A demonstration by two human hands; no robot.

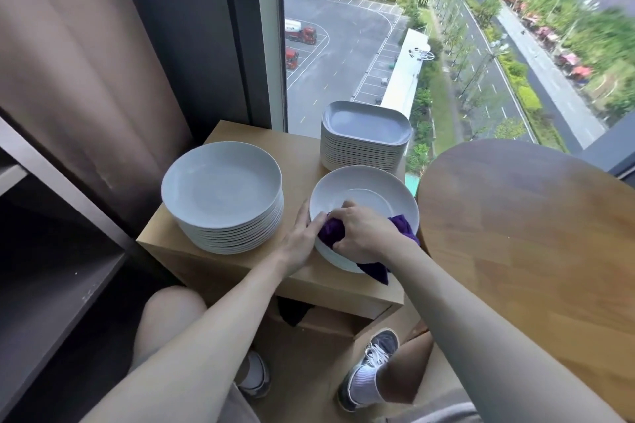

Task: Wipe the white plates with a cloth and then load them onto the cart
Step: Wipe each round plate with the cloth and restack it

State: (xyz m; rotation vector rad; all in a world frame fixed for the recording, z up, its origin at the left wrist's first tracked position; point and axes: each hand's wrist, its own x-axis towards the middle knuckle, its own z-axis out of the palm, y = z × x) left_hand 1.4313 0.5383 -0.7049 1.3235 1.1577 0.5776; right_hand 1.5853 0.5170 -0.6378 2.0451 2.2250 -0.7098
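Observation:
A single white round plate lies on the small wooden stand, at its right side. My right hand grips a bunched purple cloth and presses it onto the near part of the plate. My left hand holds the plate's left rim, fingers on the edge next to the cloth. A tall stack of white round plates stands to the left on the same stand. Behind the single plate is a stack of white square plates.
A round wooden table fills the right side, close to the plate. A brown curtain and dark shelving stand at the left. A large window is right behind the stand. My knees and shoes show below.

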